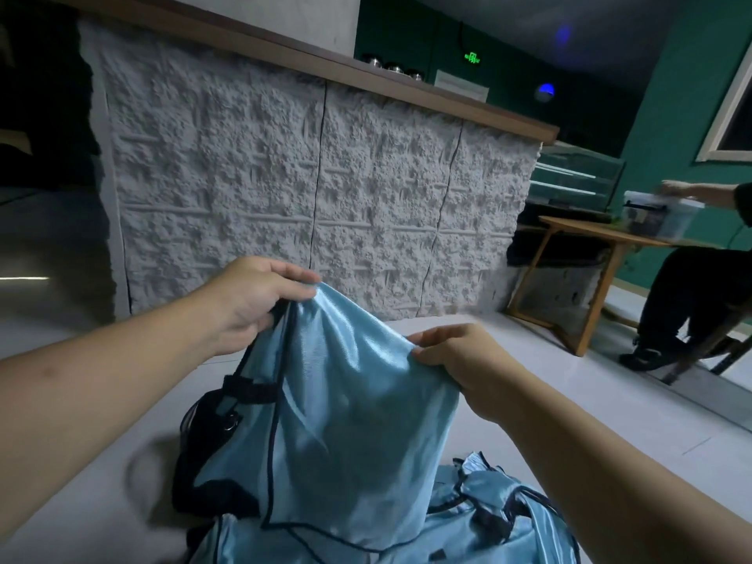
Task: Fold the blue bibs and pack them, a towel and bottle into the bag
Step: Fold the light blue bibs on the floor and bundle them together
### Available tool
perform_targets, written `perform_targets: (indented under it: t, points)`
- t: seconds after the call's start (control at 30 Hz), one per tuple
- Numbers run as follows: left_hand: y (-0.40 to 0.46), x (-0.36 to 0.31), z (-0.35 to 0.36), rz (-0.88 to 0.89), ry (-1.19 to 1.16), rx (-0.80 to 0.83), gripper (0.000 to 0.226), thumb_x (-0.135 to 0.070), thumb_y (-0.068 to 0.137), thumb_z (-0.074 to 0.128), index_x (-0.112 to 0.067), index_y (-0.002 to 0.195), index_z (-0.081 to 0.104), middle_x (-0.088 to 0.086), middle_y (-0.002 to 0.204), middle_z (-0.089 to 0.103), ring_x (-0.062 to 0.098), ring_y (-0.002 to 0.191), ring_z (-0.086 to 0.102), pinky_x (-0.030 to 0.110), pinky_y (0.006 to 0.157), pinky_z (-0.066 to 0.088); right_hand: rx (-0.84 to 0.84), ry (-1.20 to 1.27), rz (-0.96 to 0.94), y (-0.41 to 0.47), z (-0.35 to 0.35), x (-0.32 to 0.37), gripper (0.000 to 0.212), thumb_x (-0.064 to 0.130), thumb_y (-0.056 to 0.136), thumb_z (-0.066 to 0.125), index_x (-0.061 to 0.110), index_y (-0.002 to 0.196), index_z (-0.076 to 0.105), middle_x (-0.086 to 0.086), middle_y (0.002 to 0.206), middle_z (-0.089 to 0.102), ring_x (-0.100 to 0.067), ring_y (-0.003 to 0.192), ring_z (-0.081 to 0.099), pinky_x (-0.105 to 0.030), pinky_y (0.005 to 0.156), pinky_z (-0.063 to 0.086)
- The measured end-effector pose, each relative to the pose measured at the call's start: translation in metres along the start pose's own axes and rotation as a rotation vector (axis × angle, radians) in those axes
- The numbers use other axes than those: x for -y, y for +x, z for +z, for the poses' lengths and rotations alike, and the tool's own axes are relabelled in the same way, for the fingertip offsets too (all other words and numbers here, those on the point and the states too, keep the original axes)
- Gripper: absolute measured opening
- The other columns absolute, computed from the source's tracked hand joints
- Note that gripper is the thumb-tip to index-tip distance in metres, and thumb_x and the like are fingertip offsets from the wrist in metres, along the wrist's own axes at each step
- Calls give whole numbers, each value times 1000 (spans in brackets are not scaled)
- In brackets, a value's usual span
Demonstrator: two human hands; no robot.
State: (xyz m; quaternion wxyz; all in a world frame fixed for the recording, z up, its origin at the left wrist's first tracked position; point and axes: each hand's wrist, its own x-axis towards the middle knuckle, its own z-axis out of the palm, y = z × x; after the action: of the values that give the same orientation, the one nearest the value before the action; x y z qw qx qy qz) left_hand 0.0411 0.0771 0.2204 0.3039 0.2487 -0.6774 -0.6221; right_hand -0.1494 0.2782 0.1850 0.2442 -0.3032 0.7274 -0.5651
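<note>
Both grips are pinched shut on the top edge of one blue bib: the left hand left of centre holds one corner between thumb and fingers, the right hand right of centre nips the other, lower. The bib hangs between them in mid-frame, above the floor. It looks thin, light and limp, and probably slippery, so corners and the dark binding seem the surest places to hold while folding. It is shiny pale blue with navy edging. More blue bibs lie crumpled at lower right, and a dark bag sits behind at lower left.
</note>
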Motion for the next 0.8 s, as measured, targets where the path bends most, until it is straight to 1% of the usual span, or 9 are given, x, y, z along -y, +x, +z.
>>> perform_targets:
  t: [0.1, 0.23, 0.33, 0.4, 0.47, 0.53, 0.63, 0.73, 0.8]
  points:
    - [5, 2, 6, 43, -73, 12, 46, 24, 82, 54, -13, 90, 81, 19, 116, 72, 31, 105, 69, 44, 86, 60, 134, -98, 61, -1, 1, -5, 25, -11, 79, 72, 5, 96, 80, -22, 94, 78, -33, 81, 73, -47, 84, 63]
    - [2, -7, 17, 55, -107, 110, 65, 29, 73, 38, -15, 93, 82, 19, 118, 71, 33, 106, 66, 35, 67, 57, 452, -156, 167, -2, 2, -19, 44, 2, 72, 72, 7, 115, 73, -17, 100, 73, -30, 86, 68, -39, 77, 59]
    - [1, -19, 22, 49, -152, 193, 69, 29, 72, 32, -14, 94, 82, 14, 114, 74, 27, 101, 66, 30, 62, 57, 636, -127, 241, -5, 9, -33, 38, 11, 90, 69, 4, 126, 64, -21, 103, 66, -30, 77, 66, -38, 71, 59]
    - [-2, -27, 25, 62, -167, 244, 71, 29, 73, 30, -14, 92, 83, 14, 107, 75, 26, 93, 66, 31, 65, 58, 603, -100, 264, -5, 14, -43, 34, 19, 100, 62, -2, 127, 59, -21, 100, 67, -34, 79, 70, -42, 73, 62]
    - [-5, -35, 26, 72, -202, 297, 70, 29, 75, 29, -12, 93, 82, 16, 99, 76, 26, 81, 68, 30, 62, 59, 447, -72, 281, -1, 18, -54, 35, 17, 101, 62, 0, 131, 55, -21, 103, 68, -37, 84, 73, -49, 78, 63]
    - [-8, -42, 25, 78, -229, 346, 69, 29, 77, 28, -11, 94, 81, 16, 93, 76, 24, 69, 69, 28, 55, 59, 311, -75, 284, 2, 23, -66, 51, 13, 95, 69, 16, 142, 49, -20, 116, 68, -37, 96, 74, -51, 80, 63]
    - [-10, -49, 25, 98, -238, 396, 71, 29, 77, 25, -11, 95, 81, 15, 97, 76, 24, 71, 70, 29, 55, 60, 312, -45, 221, 0, 36, -73, 77, 30, 78, 85, 39, 144, 46, -10, 140, 56, -30, 121, 63, -50, 94, 56]
    - [-11, -50, 24, 86, -215, 411, 70, 29, 77, 25, -9, 96, 80, 15, 97, 77, 24, 72, 72, 31, 57, 61, 344, 124, 111, -5, 53, -66, 64, 47, 69, 83, 36, 128, 61, 10, 136, 64, -14, 126, 56, -54, 110, 41]
    - [-11, -48, 21, 77, -177, 395, 68, 28, 79, 26, -9, 96, 80, 15, 95, 77, 24, 72, 72, 31, 58, 62, 300, 275, 47, -2, 57, -58, 57, 43, 74, 80, 26, 127, 66, 8, 127, 72, -15, 122, 61, -53, 109, 42]
